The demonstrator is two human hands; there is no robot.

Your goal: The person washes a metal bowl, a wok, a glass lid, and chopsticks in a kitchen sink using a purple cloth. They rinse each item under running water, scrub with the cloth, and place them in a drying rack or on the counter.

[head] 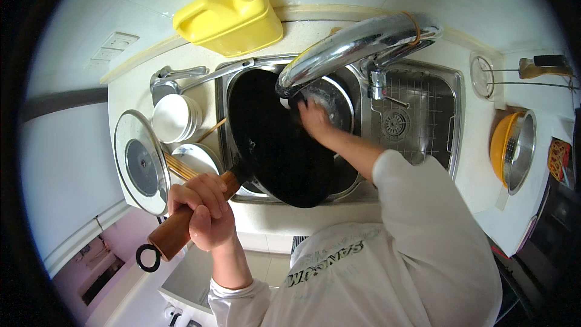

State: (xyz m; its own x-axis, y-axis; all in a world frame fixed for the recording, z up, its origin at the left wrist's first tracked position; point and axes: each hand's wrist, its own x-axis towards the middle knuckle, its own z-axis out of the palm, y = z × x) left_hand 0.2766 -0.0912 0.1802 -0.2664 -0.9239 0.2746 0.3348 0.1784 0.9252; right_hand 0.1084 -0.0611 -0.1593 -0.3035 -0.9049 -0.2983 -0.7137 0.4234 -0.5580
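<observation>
A black wok (281,145) is tilted steeply over the left sink basin. My left hand (204,209) is wrapped around its wooden handle (174,232), which ends in a black hanging ring. The curved chrome faucet (345,54) arches over the wok's far rim, its mouth close to the dark surface. My right hand (315,120) reaches to the wok's right side just below the spout, with the fingers bent and blurred by motion. Whether it holds anything is hidden by blur and the dark background. Behind it, a round metal basin (350,100) sits in the sink, partly covered by the wok.
Left of the sink are stacked white bowls (171,119), plates (195,156), chopsticks (179,166), a glass lid (120,163) and metal ladles (165,86). A yellow pump jug (231,25) stands behind. The right basin (408,141) has a wire rack; a colander (522,154) leans farther right.
</observation>
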